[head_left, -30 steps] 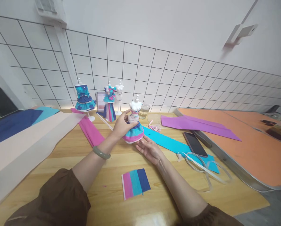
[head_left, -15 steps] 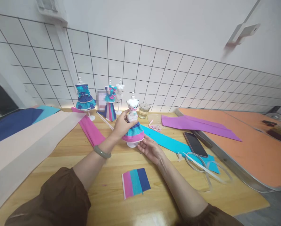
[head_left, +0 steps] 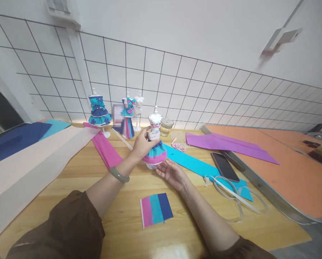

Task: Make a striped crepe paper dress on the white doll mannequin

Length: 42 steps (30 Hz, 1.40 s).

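A small white dress form (head_left: 153, 134) with printed marks on its torso stands in front of me on a white base. It wears a layered skirt (head_left: 156, 154) banded in dark blue, teal and pink. My left hand (head_left: 144, 144) is wrapped around the form's waist from the left, thumb across the skirt's top. At the lower right, my right hand (head_left: 173, 174) is palm up, thumb and forefinger pinching the skirt's hem. Nearer me lies a flat striped cloth piece (head_left: 156, 210) in pink, teal and dark blue.
Dressed forms (head_left: 99, 111) and a bare form (head_left: 138, 108) stand behind, near a glass of liquid (head_left: 166, 127). Pink cloth (head_left: 107, 149) and pale cloth (head_left: 50, 154) lie left. Blue cloth (head_left: 193, 162), purple cloth (head_left: 228, 144), a phone (head_left: 225, 167), ribbon (head_left: 236, 196) and an orange-surfaced tray (head_left: 285, 172) lie right.
The whole view has shifted slightly, so things sit a little farther right. Both hands keep nearly the same places on the dress form and skirt.
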Tool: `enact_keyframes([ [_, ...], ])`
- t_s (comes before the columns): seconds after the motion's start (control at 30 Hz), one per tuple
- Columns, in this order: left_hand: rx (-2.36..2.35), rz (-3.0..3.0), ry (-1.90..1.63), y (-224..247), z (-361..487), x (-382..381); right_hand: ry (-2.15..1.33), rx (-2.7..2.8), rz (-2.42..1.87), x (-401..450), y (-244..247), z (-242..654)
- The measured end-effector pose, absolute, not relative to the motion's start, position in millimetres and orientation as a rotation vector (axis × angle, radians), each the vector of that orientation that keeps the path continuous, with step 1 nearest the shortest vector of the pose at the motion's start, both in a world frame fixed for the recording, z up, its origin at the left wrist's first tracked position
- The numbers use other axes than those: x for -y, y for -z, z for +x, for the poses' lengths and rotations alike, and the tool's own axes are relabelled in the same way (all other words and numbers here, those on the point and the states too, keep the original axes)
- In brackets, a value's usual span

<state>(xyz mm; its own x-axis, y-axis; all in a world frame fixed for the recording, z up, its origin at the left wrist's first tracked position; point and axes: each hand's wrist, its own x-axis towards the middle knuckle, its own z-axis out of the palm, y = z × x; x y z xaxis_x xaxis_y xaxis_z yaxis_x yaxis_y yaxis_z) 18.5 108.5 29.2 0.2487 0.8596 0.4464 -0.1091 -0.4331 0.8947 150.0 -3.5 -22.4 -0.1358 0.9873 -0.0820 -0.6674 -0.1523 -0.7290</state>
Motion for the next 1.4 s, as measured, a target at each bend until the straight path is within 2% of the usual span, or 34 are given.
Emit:
enact_keyframes([
  [0.37,-0.679,1.641,-1.356,-27.1,22.3,-105.5,-1.654,0.68,-0.768,6.9,23.5,142.8],
  [0.77,-0.977,1.831,-1.447,-34.2,19.7,-97.0,-1.611,0.737,-0.801,8.7,21.1,139.2],
  [1.4,-1.029,1.836,-1.46,-35.9,20.0,-92.5,-1.548,0.85,-0.948,7.8,26.6,131.9],
])
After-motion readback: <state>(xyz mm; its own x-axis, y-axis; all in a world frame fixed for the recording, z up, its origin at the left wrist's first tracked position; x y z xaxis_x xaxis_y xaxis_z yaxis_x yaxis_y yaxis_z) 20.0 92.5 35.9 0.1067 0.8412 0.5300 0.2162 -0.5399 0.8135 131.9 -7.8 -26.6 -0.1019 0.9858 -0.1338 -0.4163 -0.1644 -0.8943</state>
